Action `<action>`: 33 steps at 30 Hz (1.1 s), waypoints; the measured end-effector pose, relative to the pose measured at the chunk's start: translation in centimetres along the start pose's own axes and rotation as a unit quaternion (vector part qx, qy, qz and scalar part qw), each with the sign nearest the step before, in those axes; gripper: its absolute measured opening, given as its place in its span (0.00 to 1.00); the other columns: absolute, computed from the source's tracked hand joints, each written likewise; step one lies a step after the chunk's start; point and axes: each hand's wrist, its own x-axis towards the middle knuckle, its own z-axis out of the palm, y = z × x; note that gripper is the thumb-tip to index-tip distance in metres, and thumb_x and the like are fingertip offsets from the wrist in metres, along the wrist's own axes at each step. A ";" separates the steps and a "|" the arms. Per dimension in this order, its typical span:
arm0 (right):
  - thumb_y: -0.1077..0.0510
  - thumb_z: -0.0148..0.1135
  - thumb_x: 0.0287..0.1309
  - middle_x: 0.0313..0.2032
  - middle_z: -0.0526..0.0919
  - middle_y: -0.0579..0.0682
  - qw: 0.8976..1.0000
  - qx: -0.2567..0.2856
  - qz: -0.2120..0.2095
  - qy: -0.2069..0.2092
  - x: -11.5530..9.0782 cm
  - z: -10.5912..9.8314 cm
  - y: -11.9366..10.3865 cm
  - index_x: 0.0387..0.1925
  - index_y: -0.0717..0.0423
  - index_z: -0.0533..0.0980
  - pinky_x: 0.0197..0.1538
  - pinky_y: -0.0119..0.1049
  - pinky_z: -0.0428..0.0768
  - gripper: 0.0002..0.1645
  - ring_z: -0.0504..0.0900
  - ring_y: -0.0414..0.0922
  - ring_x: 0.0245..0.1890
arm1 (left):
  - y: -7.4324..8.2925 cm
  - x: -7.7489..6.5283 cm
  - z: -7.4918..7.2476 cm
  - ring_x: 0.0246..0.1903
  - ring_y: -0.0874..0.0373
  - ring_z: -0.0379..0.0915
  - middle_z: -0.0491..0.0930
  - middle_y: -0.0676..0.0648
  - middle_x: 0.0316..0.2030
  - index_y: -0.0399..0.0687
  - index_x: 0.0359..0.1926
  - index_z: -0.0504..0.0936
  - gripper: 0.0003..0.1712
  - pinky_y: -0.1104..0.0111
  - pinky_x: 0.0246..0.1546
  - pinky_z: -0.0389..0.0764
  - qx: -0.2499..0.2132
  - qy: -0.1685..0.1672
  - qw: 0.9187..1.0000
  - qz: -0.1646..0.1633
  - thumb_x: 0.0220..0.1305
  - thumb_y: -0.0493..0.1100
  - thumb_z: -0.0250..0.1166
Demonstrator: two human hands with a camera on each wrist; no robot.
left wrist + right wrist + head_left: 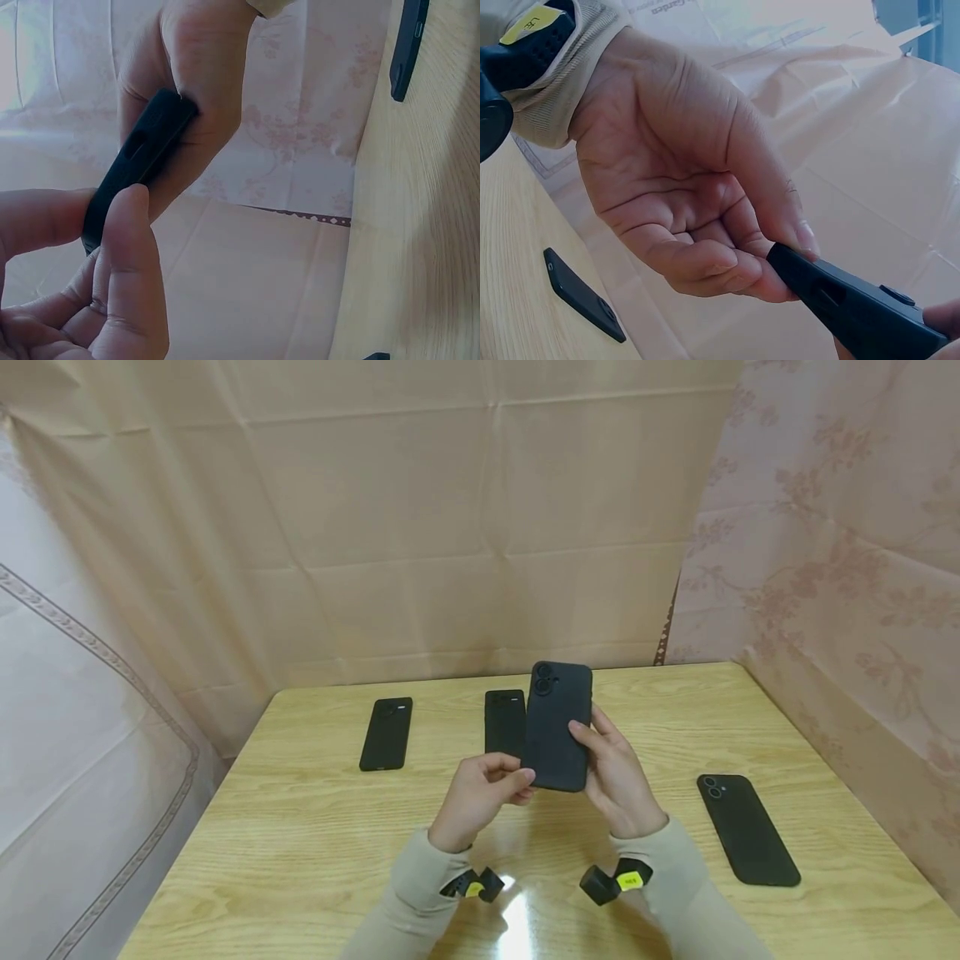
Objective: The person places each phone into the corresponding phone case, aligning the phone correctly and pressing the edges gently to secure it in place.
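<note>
A black phone (pixel 557 731) is held up over the table, its back with two round camera lenses turned toward me. My right hand (pixel 622 781) grips its right side, thumb lying across the back. At the lower left corner, my left hand (pixel 476 797) pinches the phone between thumb and fingers. The left wrist view shows the phone (pixel 139 157) edge-on between both hands. In the right wrist view, the left fingertips hold one end of the phone (pixel 862 311), which has a slot in its edge; only fingers (pixel 943 316) of the right hand show there.
On the wooden table (pixel 300 860) lie three more black phones: one at the back left (pixel 387 735), one at the back middle (pixel 504 720) partly behind the held phone, and one at the right (pixel 748 831). Cloth curtains (pixel 450 527) hang behind and at both sides.
</note>
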 end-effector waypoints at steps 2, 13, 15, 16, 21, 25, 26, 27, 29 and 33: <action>0.61 0.44 0.75 0.69 0.60 0.47 1.000 -0.001 0.001 0.002 0.0 0.0 0.0 0.76 0.43 0.51 0.59 0.31 0.78 0.33 0.63 0.42 0.70 | 0.0 0.0 0.0 0.32 0.53 0.85 0.86 0.32 0.36 0.28 0.43 0.81 0.13 0.64 0.38 0.86 0.000 0.001 1.000 0.000 0.65 0.37 0.65; 0.60 0.43 0.76 0.68 0.60 0.45 1.000 0.012 -0.009 -0.003 -0.1 -0.1 0.0 0.76 0.41 0.51 0.60 0.31 0.77 0.33 0.62 0.41 0.70 | -0.6 0.3 0.4 0.30 0.62 0.83 0.85 0.39 0.33 0.30 0.44 0.79 0.14 0.62 0.42 0.86 -0.041 0.006 0.999 -0.002 0.65 0.39 0.65; 0.60 0.43 0.76 0.69 0.59 0.45 1.000 0.018 -0.013 -0.004 -0.1 -0.1 0.0 0.76 0.41 0.51 0.60 0.31 0.77 0.32 0.60 0.42 0.71 | -0.7 0.3 0.7 0.31 0.62 0.83 0.85 0.43 0.33 0.31 0.46 0.79 0.15 0.60 0.44 0.86 -0.059 0.006 0.998 -0.003 0.65 0.39 0.65; 0.60 0.43 0.76 0.70 0.58 0.45 1.000 0.021 -0.015 -0.005 -0.1 -0.1 0.0 0.76 0.41 0.52 0.60 0.31 0.77 0.32 0.59 0.42 0.72 | -0.8 0.3 0.8 0.32 0.61 0.84 0.85 0.45 0.33 0.31 0.47 0.80 0.15 0.60 0.45 0.85 -0.070 0.007 0.998 -0.004 0.65 0.40 0.65; 0.59 0.43 0.76 0.71 0.56 0.46 0.999 0.032 -0.021 -0.014 -0.2 -0.1 0.1 0.75 0.39 0.51 0.61 0.32 0.77 0.32 0.57 0.44 0.73 | -1.0 0.3 1.1 0.34 0.60 0.84 0.86 0.46 0.35 0.31 0.50 0.79 0.17 0.62 0.46 0.85 -0.108 0.020 0.994 0.000 0.65 0.39 0.65; 0.60 0.44 0.75 0.71 0.57 0.46 0.999 0.037 -0.021 -0.021 -0.2 0.0 0.3 0.75 0.38 0.52 0.61 0.33 0.76 0.32 0.59 0.43 0.72 | -1.0 0.3 1.1 0.34 0.61 0.85 0.86 0.43 0.37 0.30 0.50 0.79 0.16 0.64 0.45 0.85 -0.122 0.030 0.992 0.005 0.66 0.37 0.64; 0.59 0.44 0.75 0.70 0.58 0.46 0.999 0.036 -0.021 -0.023 -0.2 0.0 0.3 0.75 0.38 0.52 0.61 0.33 0.76 0.32 0.61 0.43 0.72 | -1.0 0.3 1.1 0.34 0.61 0.85 0.86 0.42 0.37 0.29 0.50 0.79 0.16 0.64 0.44 0.85 -0.125 0.031 0.992 0.006 0.66 0.37 0.63; 0.59 0.44 0.75 0.70 0.58 0.46 0.999 0.036 -0.022 -0.025 -0.2 0.0 0.4 0.75 0.38 0.52 0.61 0.33 0.76 0.32 0.62 0.42 0.71 | -1.0 0.3 1.1 0.34 0.61 0.85 0.86 0.42 0.37 0.29 0.50 0.79 0.15 0.64 0.44 0.85 -0.127 0.031 0.991 0.007 0.66 0.36 0.63; 0.59 0.45 0.75 0.70 0.59 0.46 0.999 0.037 -0.024 -0.029 -0.3 0.0 0.4 0.75 0.39 0.52 0.62 0.33 0.76 0.32 0.65 0.41 0.69 | -1.0 0.4 1.0 0.34 0.61 0.85 0.86 0.43 0.37 0.29 0.50 0.78 0.15 0.64 0.44 0.85 -0.132 0.033 0.991 0.009 0.66 0.36 0.63; 0.59 0.46 0.75 0.65 0.66 0.45 0.999 0.029 -0.028 -0.036 -0.3 -0.2 0.4 0.74 0.41 0.53 0.60 0.33 0.78 0.31 0.74 0.38 0.62 | -0.9 0.4 0.6 0.33 0.61 0.84 0.85 0.48 0.33 0.28 0.49 0.78 0.15 0.65 0.43 0.86 -0.138 0.043 0.989 0.015 0.66 0.36 0.62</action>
